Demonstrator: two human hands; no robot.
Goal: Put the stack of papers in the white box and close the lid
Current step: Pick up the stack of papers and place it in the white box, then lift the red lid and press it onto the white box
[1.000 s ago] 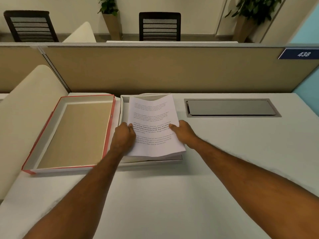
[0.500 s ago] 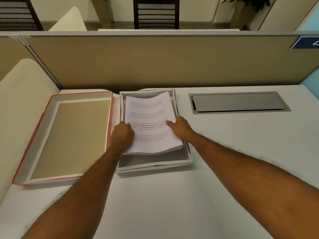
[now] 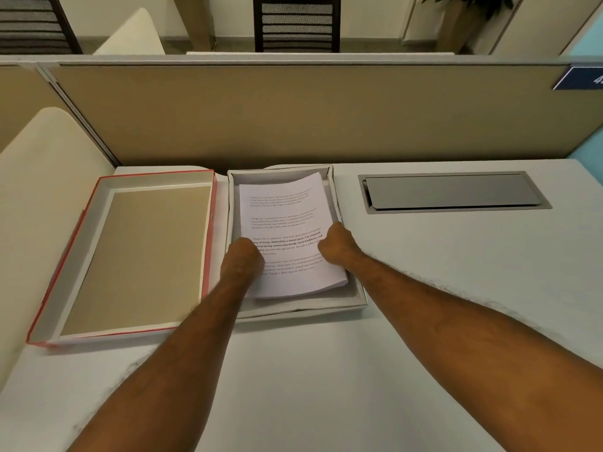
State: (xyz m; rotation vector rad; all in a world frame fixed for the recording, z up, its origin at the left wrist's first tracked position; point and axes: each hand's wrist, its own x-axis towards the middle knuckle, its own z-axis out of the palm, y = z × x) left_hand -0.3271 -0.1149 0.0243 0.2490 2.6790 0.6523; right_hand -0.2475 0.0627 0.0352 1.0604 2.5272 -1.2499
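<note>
Inside the white box (image 3: 355,296), your left hand (image 3: 243,259) and right hand (image 3: 337,244) are gripping the stack of papers (image 3: 287,223) by its sides; it's floppy, so it bends.

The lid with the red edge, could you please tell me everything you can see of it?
The lid lies upside down on the desk, left of the white box and close beside it. It is a shallow rectangular tray, seemingly cardboard: red outside, white inner walls, a tan panel inside. It holds nothing. Neither hand touches it, though the left forearm crosses above its near right corner.
</note>
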